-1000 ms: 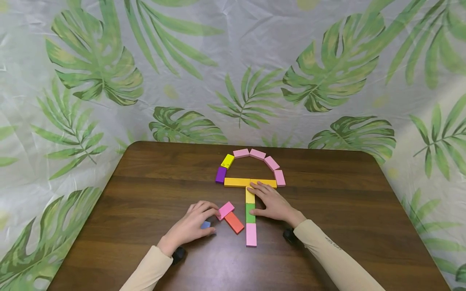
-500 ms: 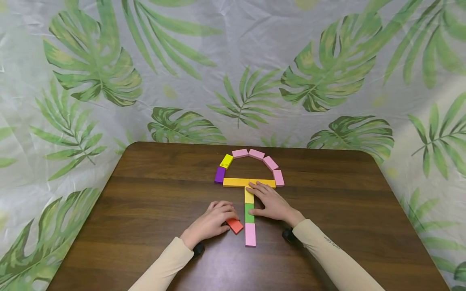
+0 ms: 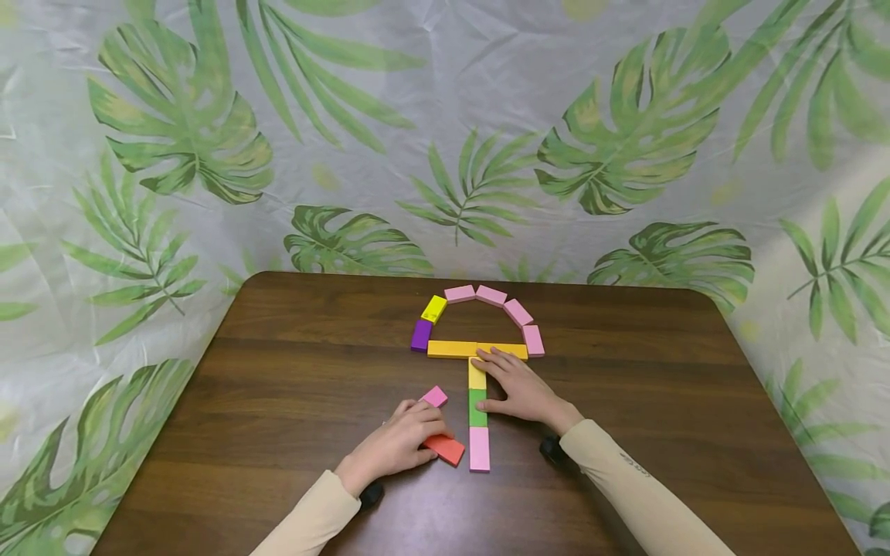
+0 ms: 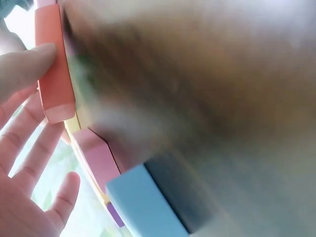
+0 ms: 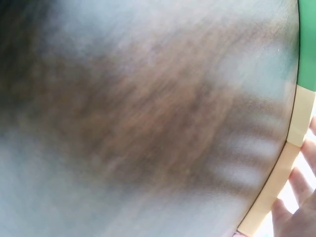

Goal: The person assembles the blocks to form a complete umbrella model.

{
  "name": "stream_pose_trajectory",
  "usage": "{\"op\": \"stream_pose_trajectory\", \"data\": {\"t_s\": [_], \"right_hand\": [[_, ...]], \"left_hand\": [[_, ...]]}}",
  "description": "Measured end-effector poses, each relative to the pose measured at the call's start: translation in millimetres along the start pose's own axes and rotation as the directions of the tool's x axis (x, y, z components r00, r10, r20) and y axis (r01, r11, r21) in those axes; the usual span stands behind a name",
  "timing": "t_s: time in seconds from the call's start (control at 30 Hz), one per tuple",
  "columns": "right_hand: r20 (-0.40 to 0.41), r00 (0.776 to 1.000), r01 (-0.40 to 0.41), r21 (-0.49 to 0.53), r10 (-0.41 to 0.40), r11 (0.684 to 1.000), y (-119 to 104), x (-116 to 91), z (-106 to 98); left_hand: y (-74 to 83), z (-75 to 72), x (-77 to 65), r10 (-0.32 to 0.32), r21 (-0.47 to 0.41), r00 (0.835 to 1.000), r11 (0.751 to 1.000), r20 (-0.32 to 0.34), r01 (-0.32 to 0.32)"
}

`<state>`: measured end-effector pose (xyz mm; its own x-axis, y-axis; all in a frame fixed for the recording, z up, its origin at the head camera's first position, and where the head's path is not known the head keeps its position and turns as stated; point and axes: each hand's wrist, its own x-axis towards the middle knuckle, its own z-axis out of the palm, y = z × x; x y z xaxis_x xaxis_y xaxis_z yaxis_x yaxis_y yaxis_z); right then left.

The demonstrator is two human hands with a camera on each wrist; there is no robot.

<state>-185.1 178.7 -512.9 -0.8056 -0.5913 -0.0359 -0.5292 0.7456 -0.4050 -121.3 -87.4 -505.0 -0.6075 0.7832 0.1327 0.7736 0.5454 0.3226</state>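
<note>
My left hand point(image 3: 403, 439) pinches a red block point(image 3: 446, 450), its thumb lying on one face in the left wrist view. Partly behind that hand, a loose pink block point(image 3: 435, 396) lies on the table. A blue block point(image 4: 146, 201) shows close by in the left wrist view, hidden by the hand from the head view. My right hand point(image 3: 524, 390), fingers spread, rests at a column made of a yellow block point(image 3: 477, 377), a green block point(image 3: 477, 419) and a light pink block point(image 3: 480, 449). Its fingertips reach the right orange block point(image 3: 514, 350).
Beyond the column, a left orange block point(image 3: 452, 349) lies end to end with the right one. Over them curves an arch with a purple block point(image 3: 421, 335), a bright yellow block point(image 3: 434, 308) and several pink blocks point(image 3: 518, 312). The wooden table point(image 3: 292, 355) ends at a leaf-patterned cloth point(image 3: 375, 147).
My left hand has moved right from the loose pink block and taken hold of the red block, which has turned and shifted toward the near edge. The right hand has stayed still.
</note>
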Motion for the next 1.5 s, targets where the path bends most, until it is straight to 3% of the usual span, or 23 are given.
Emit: {"op": "stream_pose_trajectory", "data": {"t_s": [0.37,0.83,1.2,1.5], "right_hand": [[-0.012,1.0,0.016,-0.003,-0.016,1.0,1.1,-0.3,0.6],[-0.034,0.999,0.039,0.001,-0.039,0.999,1.7,0.0,0.8],[-0.027,0.999,0.037,0.001,-0.037,0.999,1.6,0.1,0.7],[-0.036,0.999,0.038,-0.005,-0.038,0.999,2.5,0.2,2.2]], "left_hand": [[21.1,8.9,-21.3,0.084,-0.044,0.995,0.995,-0.053,-0.087],[41.8,19.4,-23.2,0.105,0.016,0.994,0.994,-0.032,-0.104],[41.7,15.6,-33.7,0.148,-0.07,0.989,0.987,0.004,-0.147],[42.4,18.9,-32.8,0.167,-0.041,0.986,0.985,0.0,-0.166]]}}
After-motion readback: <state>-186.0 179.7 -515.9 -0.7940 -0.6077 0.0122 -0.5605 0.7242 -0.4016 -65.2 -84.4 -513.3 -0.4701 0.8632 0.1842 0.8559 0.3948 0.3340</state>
